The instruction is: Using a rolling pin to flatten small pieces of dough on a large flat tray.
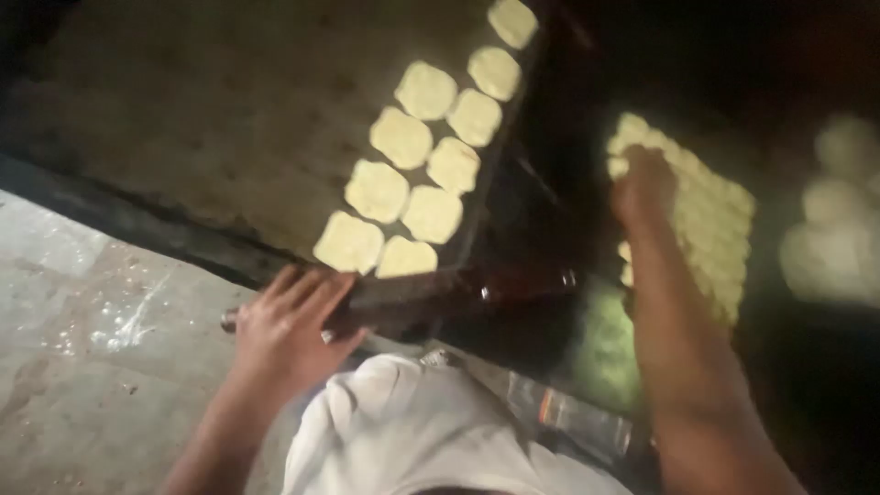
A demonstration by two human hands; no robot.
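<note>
Left hand (289, 325) lies flat, fingers spread, on the dark tray's (183, 137) near edge while the right hand (642, 188) presses into the stacked dough squares (710, 229) off to its right, grip unclear, so a shove could slide the tray's rows (417, 179).

Left hand (286, 325) lower left of frame, palm down, fingers spread and pointing up-right, forearm running to bottom edge. Right hand (642, 183) upper right, arm extended from lower right, fingers curled downward, blurred.
</note>
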